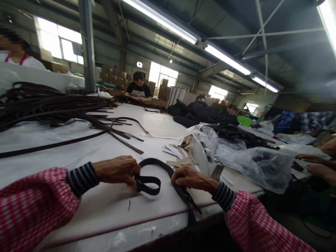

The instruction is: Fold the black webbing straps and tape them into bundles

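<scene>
A black strap (157, 161) lies in a curve on the white table (102, 210) in front of me. My left hand (117, 170) is closed on one end of it, where the strap is folded into a small loop that sticks out to the right. Farther along, my right hand (194, 178) pinches the strap between thumb and fingers. Past my right hand, the strap runs down over the table's front edge, beside a dark, narrow piece that looks like a clip or buckle. My fingers partly hide the folded end.
Dark brown straps (52, 108) are heaped at the left, some ends reaching toward me. Cardboard pieces (183, 152) and clear plastic bags (252, 164) lie right of centre. Black items (189, 110) are piled farther back. Another person's hands (320, 162) are at the right edge.
</scene>
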Demonstrator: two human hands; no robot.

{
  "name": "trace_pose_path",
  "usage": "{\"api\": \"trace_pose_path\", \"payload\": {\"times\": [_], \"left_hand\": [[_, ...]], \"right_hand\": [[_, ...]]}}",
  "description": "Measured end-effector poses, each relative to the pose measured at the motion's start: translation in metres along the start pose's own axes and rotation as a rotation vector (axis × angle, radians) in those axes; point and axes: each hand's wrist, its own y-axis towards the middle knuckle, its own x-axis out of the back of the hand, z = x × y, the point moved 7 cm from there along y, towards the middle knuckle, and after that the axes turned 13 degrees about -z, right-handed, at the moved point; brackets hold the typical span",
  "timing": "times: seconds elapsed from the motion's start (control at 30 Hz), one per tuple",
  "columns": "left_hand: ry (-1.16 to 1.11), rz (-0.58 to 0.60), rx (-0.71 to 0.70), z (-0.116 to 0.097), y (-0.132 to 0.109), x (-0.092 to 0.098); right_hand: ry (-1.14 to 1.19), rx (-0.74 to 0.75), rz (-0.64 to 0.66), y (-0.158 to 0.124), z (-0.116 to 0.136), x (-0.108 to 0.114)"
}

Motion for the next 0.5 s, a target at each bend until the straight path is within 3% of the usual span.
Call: {"api": "trace_pose_path", "payload": {"times": [0.13,0.23,0.37,0.5], "left_hand": [[0.096,-0.295,-0.203,0.001,0.0,-0.002],[0.071,-0.355,-0.301,-0.005,-0.001,-0.015],[0.043,-0.336,-0.198,-0.001,0.002,-0.035],[0.02,-0.365,-0.056,0.011,0.004,-0.04]], "right_hand": [[-0.01,0.052,-0.055,-0.007,0.012,-0.001],[0.034,-0.013,-0.055,-0.009,0.015,-0.008],[0.258,-0.111,0.014,-0.003,0.016,-0.026],[0.403,-0.098,0.169,0.005,0.023,-0.048]]}}
